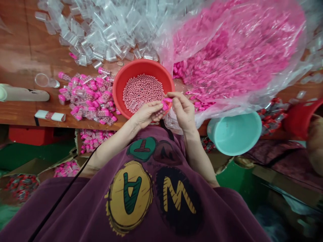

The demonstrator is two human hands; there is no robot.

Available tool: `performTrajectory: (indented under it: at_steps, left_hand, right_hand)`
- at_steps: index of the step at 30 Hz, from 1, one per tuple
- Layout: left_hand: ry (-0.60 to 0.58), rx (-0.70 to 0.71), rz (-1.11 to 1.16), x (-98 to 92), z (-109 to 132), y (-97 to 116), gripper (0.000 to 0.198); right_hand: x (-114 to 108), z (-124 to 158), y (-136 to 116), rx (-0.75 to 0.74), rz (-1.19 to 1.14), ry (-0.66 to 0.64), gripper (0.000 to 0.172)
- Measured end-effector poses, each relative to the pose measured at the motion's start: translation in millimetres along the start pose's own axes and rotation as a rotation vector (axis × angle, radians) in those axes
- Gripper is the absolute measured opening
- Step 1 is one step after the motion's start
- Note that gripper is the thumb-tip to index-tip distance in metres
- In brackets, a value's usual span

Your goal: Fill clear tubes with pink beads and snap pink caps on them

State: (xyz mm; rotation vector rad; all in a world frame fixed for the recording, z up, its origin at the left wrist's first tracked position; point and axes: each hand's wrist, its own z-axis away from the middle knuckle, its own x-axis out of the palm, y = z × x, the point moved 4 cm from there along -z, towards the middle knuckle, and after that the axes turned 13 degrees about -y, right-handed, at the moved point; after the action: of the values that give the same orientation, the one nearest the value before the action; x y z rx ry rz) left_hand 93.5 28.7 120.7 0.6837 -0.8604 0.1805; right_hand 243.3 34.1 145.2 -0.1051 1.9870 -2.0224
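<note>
Over the near right rim of a red bowl (117, 90) of pink beads (142, 88), my left hand (147, 114) is closed around a small bead container, mostly hidden by the fingers. Its bright pink cap (165, 105) shows at the fingertips. My right hand (185, 111) meets it from the right, thumb and forefinger pinched on the cap's edge. A heap of filled containers with pink caps (92, 95) lies left of the bowl. Right of it, a transparent bag (202, 43) spills loose pink caps (202, 80).
Many empty transparent cups (106, 30) are piled at the back. A turquoise tub (234, 132) stands at the table's near edge on the right, by another person's hand (316, 144) and a red container (299, 119). Boxes of pink-capped pieces (67, 168) sit below the left edge.
</note>
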Motion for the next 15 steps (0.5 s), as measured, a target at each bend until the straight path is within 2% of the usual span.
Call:
performTrajectory:
  at_steps: [2,4,5,7,12,15]
  left_hand:
    - [0.054,0.045,0.051,0.4,-1.1,2.6,0.013]
    - [0.064,0.070,0.081,2.9,-2.1,4.6,0.014]
    - [0.065,0.074,0.095,4.3,-2.4,5.0,0.014]
    - [0.070,0.077,0.127,6.6,-2.6,4.6,0.014]
    - [0.053,0.052,0.144,10.0,-1.8,0.1,0.021]
    - [0.057,0.027,0.156,10.2,-0.6,-1.9,0.026]
  right_hand:
    - [1.7,6.7,-1.1,-0.057,0.194,-0.090,0.054]
    - [6.7,12.7,3.4,-0.092,0.372,-0.158,0.077]
    - [9.4,14.8,6.8,-0.105,0.444,-0.169,0.087]
    - [13.8,17.1,13.4,-0.127,0.547,-0.162,0.096]
    - [17.1,14.3,20.8,-0.156,0.660,-0.180,0.096]
    - [14.9,13.4,17.5,-0.177,0.661,-0.136,0.090]
